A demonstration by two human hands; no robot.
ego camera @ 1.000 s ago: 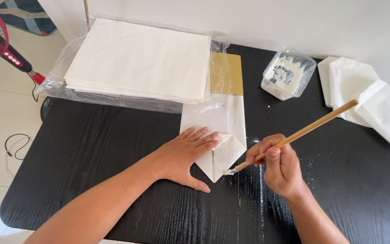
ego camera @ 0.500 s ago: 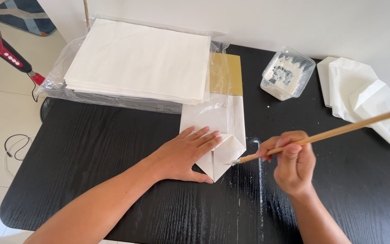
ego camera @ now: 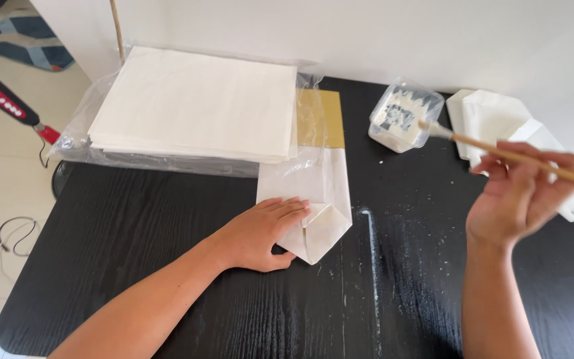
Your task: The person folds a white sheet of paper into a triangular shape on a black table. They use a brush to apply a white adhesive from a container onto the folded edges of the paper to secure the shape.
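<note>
Right hand [ego camera: 516, 199] curled around brush [ego camera: 506, 154], bristle tip over glue tub [ego camera: 403, 119]. Left hand [ego camera: 260, 233] flat, open, pressing folded paper bag [ego camera: 317, 199], down-left of tub.

The surface [ego camera: 134, 266] is black with a wood-grain texture and whitish streaks and smears of glue across the middle. The folded paper bag [ego camera: 313, 199] is white with a gold strip showing at the top. The paper stack [ego camera: 200, 100] is white inside clear plastic. The brush [ego camera: 499, 153] has a tan wooden handle, and the tub [ego camera: 403, 114] is clear with white paste.
</note>
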